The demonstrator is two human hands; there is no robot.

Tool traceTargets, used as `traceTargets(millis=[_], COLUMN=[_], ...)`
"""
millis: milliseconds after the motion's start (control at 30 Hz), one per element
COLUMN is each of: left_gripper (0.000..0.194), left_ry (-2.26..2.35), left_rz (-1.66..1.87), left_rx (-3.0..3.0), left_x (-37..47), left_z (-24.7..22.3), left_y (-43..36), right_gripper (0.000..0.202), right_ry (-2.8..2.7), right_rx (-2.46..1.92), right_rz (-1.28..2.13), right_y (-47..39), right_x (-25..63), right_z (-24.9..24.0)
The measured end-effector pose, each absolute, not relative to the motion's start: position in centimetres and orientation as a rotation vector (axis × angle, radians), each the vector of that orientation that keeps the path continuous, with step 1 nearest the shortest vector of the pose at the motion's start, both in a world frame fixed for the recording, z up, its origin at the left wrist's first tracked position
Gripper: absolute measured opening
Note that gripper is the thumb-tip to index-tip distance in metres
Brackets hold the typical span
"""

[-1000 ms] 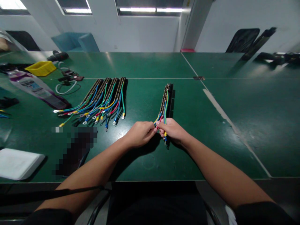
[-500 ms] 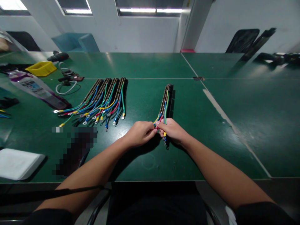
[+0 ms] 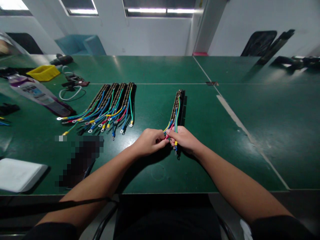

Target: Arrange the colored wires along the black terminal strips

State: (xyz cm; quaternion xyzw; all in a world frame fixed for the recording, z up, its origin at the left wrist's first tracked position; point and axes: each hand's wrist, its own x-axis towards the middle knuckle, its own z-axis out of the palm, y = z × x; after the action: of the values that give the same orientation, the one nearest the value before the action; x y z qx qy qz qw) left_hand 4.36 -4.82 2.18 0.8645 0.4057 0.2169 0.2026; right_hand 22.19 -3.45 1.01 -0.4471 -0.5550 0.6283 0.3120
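Observation:
A dark terminal strip point(image 3: 176, 106) with coloured wires lies on the green table point(image 3: 155, 100), its wire ends toward me. My right hand point(image 3: 184, 139) is closed around the wires point(image 3: 176, 121) below the strip; yellow and blue lugs point(image 3: 175, 144) stick out under the fingers. My left hand point(image 3: 154, 141) pinches at the red wire's end point(image 3: 167, 136), close against the right fingertips. Exactly which wires lie between the left fingers is partly hidden. Several similar strips point(image 3: 115, 96) with wires and ring lugs lie side by side to the left.
At the left are a yellow tray point(image 3: 45, 73), a purple-and-clear packet point(image 3: 41, 96), a white cable point(image 3: 71, 96), a white box point(image 3: 21, 175) and a pixelated dark object point(image 3: 81, 163). A power tool point(image 3: 62, 60) lies far left. Part of a person shows at the upper left edge.
My left fingers have shifted very slightly at the red wire. Both hands otherwise keep their places, and the strip has not moved.

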Motion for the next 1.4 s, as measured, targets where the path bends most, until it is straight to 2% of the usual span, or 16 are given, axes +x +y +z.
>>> traceTargets(millis=[233, 1400], left_gripper=[0.031, 0.029], left_ry=[1.108, 1.096], left_rz=[0.546, 0.559], left_rx=[2.487, 2.492], left_x=[4.44, 4.58], left_z=[2.38, 2.3], left_y=[-4.95, -5.01], right_gripper=[0.023, 0.023], right_ry=[-1.435, -1.439], right_rx=[-1.167, -1.167], right_rz=[1.686, 1.682], right_y=[-3.56, -3.55], right_x=[22.12, 22.09], right_z=[1.21, 1.18])
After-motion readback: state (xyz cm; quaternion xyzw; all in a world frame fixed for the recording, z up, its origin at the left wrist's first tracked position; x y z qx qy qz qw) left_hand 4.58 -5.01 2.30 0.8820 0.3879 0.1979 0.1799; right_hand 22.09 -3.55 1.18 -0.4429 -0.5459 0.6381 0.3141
